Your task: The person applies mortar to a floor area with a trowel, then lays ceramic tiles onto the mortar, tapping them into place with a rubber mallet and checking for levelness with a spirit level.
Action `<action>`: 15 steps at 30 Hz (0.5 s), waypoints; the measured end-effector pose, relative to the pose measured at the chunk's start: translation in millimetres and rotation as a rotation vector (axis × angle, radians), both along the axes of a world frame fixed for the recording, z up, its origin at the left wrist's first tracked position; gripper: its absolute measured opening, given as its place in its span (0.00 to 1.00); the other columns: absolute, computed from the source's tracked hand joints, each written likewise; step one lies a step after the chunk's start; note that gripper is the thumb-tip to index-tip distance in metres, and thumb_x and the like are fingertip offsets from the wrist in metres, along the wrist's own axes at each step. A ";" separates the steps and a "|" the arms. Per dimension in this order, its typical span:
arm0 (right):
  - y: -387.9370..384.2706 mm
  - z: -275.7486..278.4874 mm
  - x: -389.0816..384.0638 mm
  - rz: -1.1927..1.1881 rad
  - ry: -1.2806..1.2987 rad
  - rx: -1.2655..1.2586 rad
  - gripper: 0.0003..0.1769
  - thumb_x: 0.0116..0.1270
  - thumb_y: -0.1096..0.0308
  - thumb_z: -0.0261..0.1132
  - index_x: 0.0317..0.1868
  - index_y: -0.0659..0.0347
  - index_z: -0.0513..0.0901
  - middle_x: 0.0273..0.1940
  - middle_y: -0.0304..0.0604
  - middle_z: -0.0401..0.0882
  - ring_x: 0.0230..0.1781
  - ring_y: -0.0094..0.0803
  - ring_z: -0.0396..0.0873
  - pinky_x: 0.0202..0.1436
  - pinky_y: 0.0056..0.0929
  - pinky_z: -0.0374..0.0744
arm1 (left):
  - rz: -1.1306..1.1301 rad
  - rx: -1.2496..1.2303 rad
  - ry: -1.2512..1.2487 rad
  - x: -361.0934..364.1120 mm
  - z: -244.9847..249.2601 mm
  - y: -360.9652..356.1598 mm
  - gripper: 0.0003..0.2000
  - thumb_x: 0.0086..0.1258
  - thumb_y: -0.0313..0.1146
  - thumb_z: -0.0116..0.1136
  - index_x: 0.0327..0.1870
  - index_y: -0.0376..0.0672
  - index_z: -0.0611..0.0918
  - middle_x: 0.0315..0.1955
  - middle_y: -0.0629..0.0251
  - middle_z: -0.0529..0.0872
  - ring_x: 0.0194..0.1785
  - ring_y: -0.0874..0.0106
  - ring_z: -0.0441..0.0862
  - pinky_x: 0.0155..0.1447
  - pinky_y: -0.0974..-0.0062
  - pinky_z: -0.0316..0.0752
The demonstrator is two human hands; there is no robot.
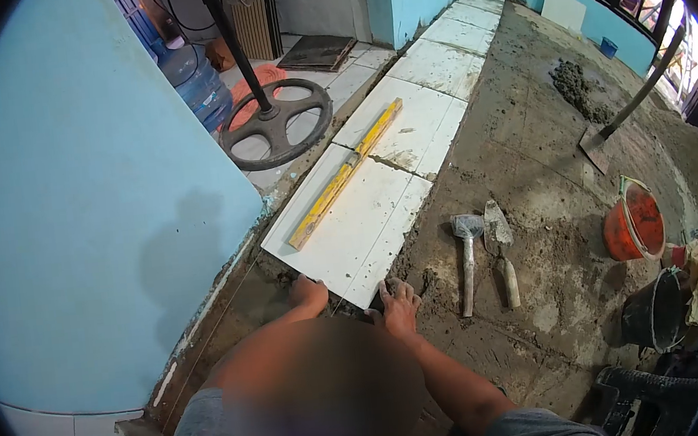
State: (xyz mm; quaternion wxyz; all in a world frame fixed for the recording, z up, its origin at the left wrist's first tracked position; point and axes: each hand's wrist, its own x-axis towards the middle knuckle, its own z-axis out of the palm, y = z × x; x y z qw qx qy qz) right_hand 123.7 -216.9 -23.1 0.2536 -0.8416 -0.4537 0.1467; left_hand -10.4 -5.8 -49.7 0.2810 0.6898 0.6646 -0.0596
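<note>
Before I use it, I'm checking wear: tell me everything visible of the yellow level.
The level is a long, narrow yellow bar, scuffed and grubby, with a greyish window near its middle. It looks like painted metal; I can't be sure. It lies lengthwise over two white tiles, resting on both. Neither left hand nor right hand touches it.

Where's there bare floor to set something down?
Two gritty patches: between the white tile row and long-handled, flat-bladed tool; and between the pale-handled metal trowel and orange plastic bucket. Crowded: that bucket's near side, where a black bucket stands close.
</note>
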 end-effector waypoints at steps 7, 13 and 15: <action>3.4 2.5 -11.2 -0.069 0.019 -0.006 0.41 0.60 0.55 0.79 0.72 0.60 0.77 0.73 0.55 0.66 0.77 0.55 0.58 0.75 0.58 0.59 | -0.010 0.010 0.075 -4.2 -11.5 2.1 0.25 0.75 0.47 0.58 0.63 0.35 0.79 0.64 0.47 0.82 0.67 0.51 0.80 0.70 0.51 0.75; -10.8 7.3 -7.0 -0.067 -0.017 0.163 0.35 0.65 0.57 0.74 0.71 0.56 0.77 0.73 0.55 0.65 0.75 0.56 0.61 0.75 0.59 0.58 | -0.057 -0.062 0.094 -0.1 21.1 -9.2 0.24 0.77 0.46 0.57 0.62 0.34 0.80 0.59 0.45 0.85 0.62 0.48 0.83 0.65 0.49 0.77; -13.1 1.4 8.1 -0.113 -0.018 0.223 0.32 0.66 0.57 0.73 0.69 0.54 0.79 0.72 0.55 0.66 0.75 0.56 0.61 0.76 0.59 0.57 | -0.058 -0.051 0.064 1.6 25.4 -11.3 0.23 0.77 0.46 0.57 0.60 0.33 0.81 0.58 0.44 0.86 0.61 0.47 0.84 0.63 0.49 0.79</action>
